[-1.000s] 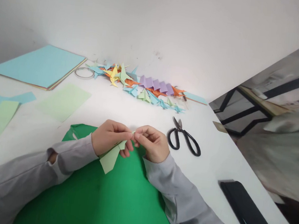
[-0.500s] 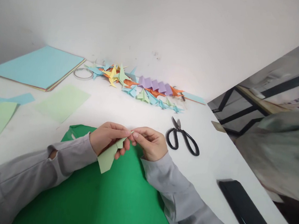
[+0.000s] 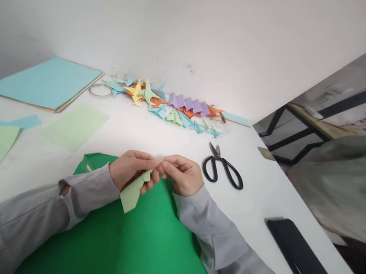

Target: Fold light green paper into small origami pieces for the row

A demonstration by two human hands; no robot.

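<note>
Folded pale-green paper (image 3: 132,195) is held between the two hands above a green mat (image 3: 119,243), its broad end hanging down to the left and its narrow tip up at the fingers. The left hand (image 3: 135,169) is closed around the middle of the piece, thumb and forefinger pinching near the tip; the right hand (image 3: 184,174) has its thumb and forefinger pressed together at that same tip (the exact crease there is too small to tell). Just beside the right hand, black-handled scissors (image 3: 218,157) lie on the white table (image 3: 249,218) with their blades slightly apart. Farther back, along the wall, origami figures (image 3: 137,91) in yellow, orange, green and blue crowd around a pleated purple strip (image 3: 189,104). To the left lie a pale-green sheet (image 3: 76,125) and a blue-topped paper stack (image 3: 48,81).
</note>
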